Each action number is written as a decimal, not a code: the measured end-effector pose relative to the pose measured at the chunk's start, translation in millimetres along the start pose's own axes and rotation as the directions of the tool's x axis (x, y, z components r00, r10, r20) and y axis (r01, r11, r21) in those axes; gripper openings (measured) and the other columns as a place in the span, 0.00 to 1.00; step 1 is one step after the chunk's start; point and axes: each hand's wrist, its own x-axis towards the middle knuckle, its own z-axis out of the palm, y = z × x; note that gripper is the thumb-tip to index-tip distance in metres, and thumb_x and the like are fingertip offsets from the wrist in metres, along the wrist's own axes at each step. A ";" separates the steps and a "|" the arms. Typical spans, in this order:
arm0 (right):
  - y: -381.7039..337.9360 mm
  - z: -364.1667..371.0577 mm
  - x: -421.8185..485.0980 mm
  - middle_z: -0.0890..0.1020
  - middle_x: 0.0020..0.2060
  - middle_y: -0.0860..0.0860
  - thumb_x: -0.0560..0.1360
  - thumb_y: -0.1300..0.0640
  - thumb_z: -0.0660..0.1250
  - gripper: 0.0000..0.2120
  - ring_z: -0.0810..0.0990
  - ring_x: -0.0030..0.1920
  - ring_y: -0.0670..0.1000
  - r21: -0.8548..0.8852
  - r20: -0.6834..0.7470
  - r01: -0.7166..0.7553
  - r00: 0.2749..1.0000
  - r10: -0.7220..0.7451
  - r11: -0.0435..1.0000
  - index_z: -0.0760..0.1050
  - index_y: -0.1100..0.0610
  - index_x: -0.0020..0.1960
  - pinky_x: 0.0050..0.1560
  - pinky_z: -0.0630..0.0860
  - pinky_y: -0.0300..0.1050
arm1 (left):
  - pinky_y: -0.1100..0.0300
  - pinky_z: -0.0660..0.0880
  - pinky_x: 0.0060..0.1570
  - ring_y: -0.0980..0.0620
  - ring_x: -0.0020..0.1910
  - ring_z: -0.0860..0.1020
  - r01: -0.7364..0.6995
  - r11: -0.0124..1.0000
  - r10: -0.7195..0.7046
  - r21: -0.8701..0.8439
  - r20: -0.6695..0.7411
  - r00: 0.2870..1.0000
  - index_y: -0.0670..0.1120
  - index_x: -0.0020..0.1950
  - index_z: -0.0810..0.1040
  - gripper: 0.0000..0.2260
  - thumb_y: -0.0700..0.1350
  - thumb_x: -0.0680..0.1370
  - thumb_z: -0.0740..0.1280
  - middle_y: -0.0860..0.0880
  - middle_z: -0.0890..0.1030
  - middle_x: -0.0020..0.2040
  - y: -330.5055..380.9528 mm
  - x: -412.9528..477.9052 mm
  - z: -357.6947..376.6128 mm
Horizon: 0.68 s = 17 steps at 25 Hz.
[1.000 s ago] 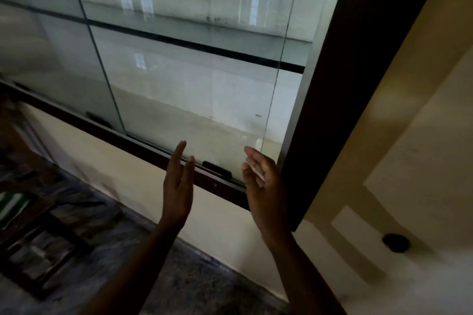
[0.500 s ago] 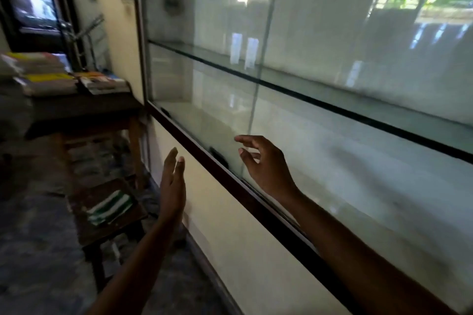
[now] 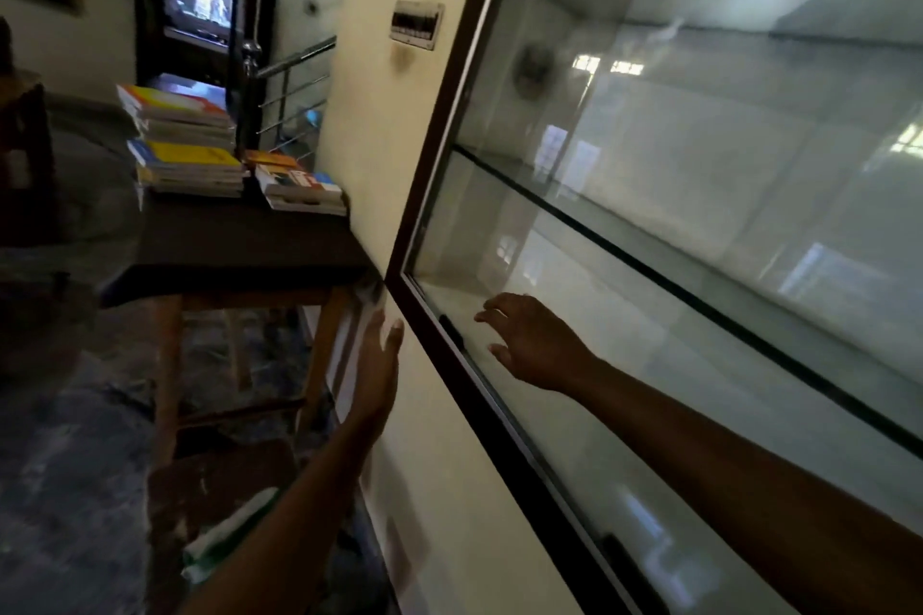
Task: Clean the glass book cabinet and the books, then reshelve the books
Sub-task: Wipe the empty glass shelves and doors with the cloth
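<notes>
— The room, from the left?
— Books [image 3: 184, 142] stacked on a dark table [image 3: 234, 247], titles blurred; cream wall [image 3: 382, 125]; glass cabinet [image 3: 674, 195] at right.
— Hands?
— Left hand [image 3: 378, 367] straight-fingered, right hand [image 3: 535, 346] spread at the cabinet's glass; both hold nothing.

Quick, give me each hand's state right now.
Left hand: open, fingers straight, holding nothing.
Right hand: open, fingers loosely spread, holding nothing.
</notes>
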 end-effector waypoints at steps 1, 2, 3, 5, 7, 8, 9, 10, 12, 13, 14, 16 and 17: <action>10.6 9.8 25.7 0.77 0.57 0.62 0.67 0.61 0.73 0.22 0.76 0.59 0.62 -0.087 -0.004 0.050 0.999 -0.051 0.995 0.75 0.63 0.60 0.59 0.72 0.55 | 0.45 0.62 0.70 0.48 0.70 0.65 -0.021 0.999 0.021 0.034 0.006 1.000 0.47 0.73 0.63 0.30 0.62 0.76 0.57 0.47 0.66 0.72 6.1 16.9 2.4; 18.0 18.6 50.3 0.76 0.59 0.60 0.69 0.59 0.72 0.22 0.74 0.62 0.61 -0.163 0.031 0.080 0.997 -0.076 0.983 0.74 0.61 0.61 0.62 0.69 0.56 | 0.45 0.62 0.69 0.47 0.70 0.64 -0.025 0.998 0.024 0.063 0.010 1.000 0.47 0.73 0.62 0.30 0.62 0.76 0.57 0.46 0.65 0.72 4.2 37.6 5.2; 24.4 30.3 78.3 0.72 0.65 0.58 0.73 0.57 0.68 0.22 0.68 0.68 0.59 -0.222 0.080 0.096 0.994 -0.080 0.970 0.71 0.59 0.65 0.68 0.61 0.55 | 0.45 0.63 0.69 0.47 0.70 0.65 -0.020 0.997 0.020 0.076 0.002 1.000 0.47 0.74 0.62 0.29 0.61 0.77 0.57 0.45 0.65 0.72 -0.6 59.9 8.2; 37.9 52.8 132.4 0.61 0.72 0.55 0.79 0.53 0.58 0.23 0.54 0.74 0.55 -0.314 0.169 0.127 0.983 -0.076 0.941 0.61 0.57 0.72 0.73 0.46 0.54 | 0.49 0.60 0.71 0.46 0.72 0.62 -0.007 0.999 0.007 0.038 -0.006 1.000 0.44 0.74 0.60 0.24 0.53 0.80 0.56 0.45 0.63 0.73 -21.2 103.3 16.0; 44.2 70.5 179.7 0.56 0.75 0.56 0.80 0.52 0.53 0.25 0.49 0.75 0.55 -0.447 0.236 0.192 0.967 -0.091 0.874 0.54 0.58 0.75 0.73 0.40 0.56 | 0.58 0.56 0.70 0.48 0.74 0.59 0.024 1.000 -0.025 0.018 0.058 0.998 0.42 0.75 0.58 0.22 0.48 0.82 0.53 0.46 0.61 0.74 -39.4 140.5 27.5; 49.5 79.2 200.0 0.54 0.75 0.56 0.81 0.51 0.52 0.25 0.49 0.75 0.56 -0.509 0.278 0.232 0.956 -0.097 0.829 0.53 0.58 0.75 0.73 0.39 0.57 | 0.60 0.55 0.69 0.49 0.74 0.59 0.060 0.998 -0.058 -0.022 0.096 0.994 0.43 0.75 0.59 0.23 0.50 0.82 0.52 0.47 0.61 0.74 -47.1 157.1 35.0; 56.1 85.4 215.9 0.54 0.75 0.56 0.81 0.49 0.51 0.26 0.48 0.75 0.56 -0.563 0.315 0.256 0.946 -0.082 0.786 0.52 0.58 0.75 0.73 0.39 0.57 | 0.58 0.53 0.72 0.50 0.74 0.58 0.108 0.992 -0.100 -0.061 0.122 0.987 0.45 0.75 0.59 0.25 0.55 0.81 0.52 0.48 0.61 0.75 -55.4 171.5 42.5; 62.8 88.9 227.0 0.55 0.75 0.56 0.81 0.47 0.51 0.26 0.49 0.75 0.56 -0.612 0.342 0.264 0.938 -0.052 0.746 0.53 0.58 0.75 0.72 0.38 0.58 | 0.52 0.50 0.74 0.50 0.75 0.55 0.146 0.984 -0.132 -0.100 0.137 0.982 0.48 0.75 0.59 0.28 0.60 0.79 0.51 0.48 0.58 0.76 -62.5 184.7 51.1; 77.9 99.0 245.6 0.65 0.71 0.57 0.80 0.46 0.51 0.24 0.57 0.73 0.57 -0.677 0.348 0.239 0.938 0.016 0.696 0.62 0.58 0.72 0.72 0.37 0.58 | 0.46 0.43 0.74 0.51 0.76 0.47 0.170 0.979 -0.155 -0.115 0.131 0.979 0.50 0.76 0.57 0.27 0.61 0.80 0.49 0.49 0.51 0.77 -74.2 211.5 69.9; 82.6 100.8 250.1 0.72 0.66 0.57 0.81 0.47 0.51 0.22 0.64 0.69 0.56 -0.670 0.351 0.234 0.936 0.023 0.705 0.68 0.58 0.68 0.73 0.38 0.57 | 0.46 0.41 0.74 0.51 0.76 0.45 0.182 0.978 -0.167 -0.102 0.145 0.975 0.50 0.76 0.55 0.28 0.62 0.79 0.49 0.50 0.49 0.77 -80.3 221.3 80.4; 85.8 102.6 251.0 0.76 0.61 0.56 0.81 0.49 0.51 0.20 0.69 0.65 0.56 -0.631 0.356 0.222 0.934 0.023 0.743 0.73 0.58 0.63 0.73 0.41 0.55 | 0.47 0.40 0.74 0.50 0.76 0.44 0.204 0.973 -0.184 -0.105 0.180 0.966 0.50 0.76 0.56 0.33 0.68 0.76 0.50 0.50 0.50 0.77 -88.2 227.9 89.0; 87.5 104.8 252.7 0.78 0.57 0.55 0.80 0.51 0.52 0.18 0.72 0.61 0.55 -0.563 0.335 0.196 0.942 0.004 0.803 0.76 0.59 0.58 0.74 0.46 0.52 | 0.49 0.39 0.74 0.50 0.77 0.44 0.251 0.953 -0.210 -0.171 0.226 0.951 0.55 0.72 0.65 0.45 0.80 0.62 0.51 0.49 0.52 0.78 -102.0 233.7 99.8; 87.6 104.2 251.9 0.78 0.56 0.55 0.80 0.50 0.53 0.18 0.72 0.60 0.55 -0.548 0.335 0.188 0.942 0.008 0.815 0.76 0.58 0.58 0.73 0.47 0.52 | 0.50 0.38 0.74 0.50 0.76 0.43 0.267 0.939 -0.211 -0.215 0.251 0.945 0.58 0.68 0.70 0.44 0.81 0.60 0.50 0.48 0.52 0.78 -105.3 231.4 104.4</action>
